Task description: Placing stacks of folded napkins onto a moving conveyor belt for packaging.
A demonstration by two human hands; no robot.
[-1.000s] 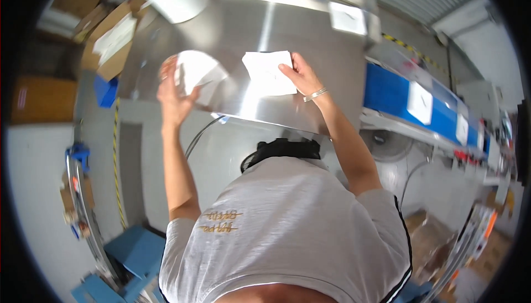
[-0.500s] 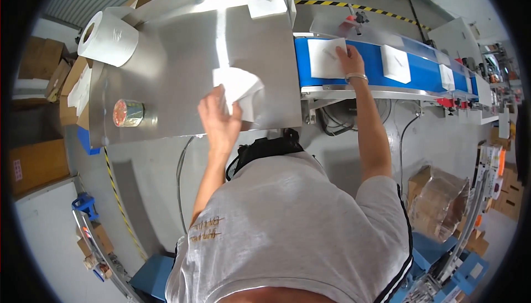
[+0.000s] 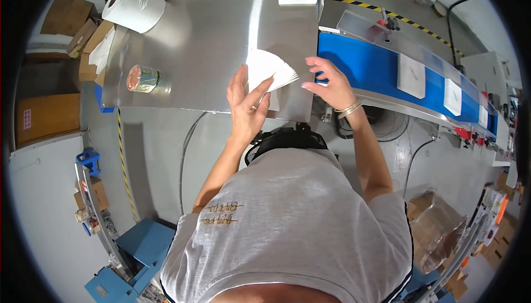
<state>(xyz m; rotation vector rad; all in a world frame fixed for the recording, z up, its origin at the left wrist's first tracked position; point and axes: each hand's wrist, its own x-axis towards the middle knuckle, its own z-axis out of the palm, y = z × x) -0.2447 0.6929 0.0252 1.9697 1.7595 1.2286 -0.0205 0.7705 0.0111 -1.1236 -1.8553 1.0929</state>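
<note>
Steel table (image 3: 182,43) bare; our left hand (image 3: 246,106) pinches fanned white sheet stack (image 3: 271,69), right hand (image 3: 327,84) open, empty. Loose fan could slip, scatter.

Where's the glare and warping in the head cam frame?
Head view: overhead light streaks a bright glare band down the shiny steel table; fisheye bends the blue conveyor belt toward the black rim; left hand and fanned white paper stack stay sharp.

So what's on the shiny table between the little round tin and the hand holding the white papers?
Nothing: the head view shows only bare steel table between the tin and the left hand holding the fanned papers.
</note>
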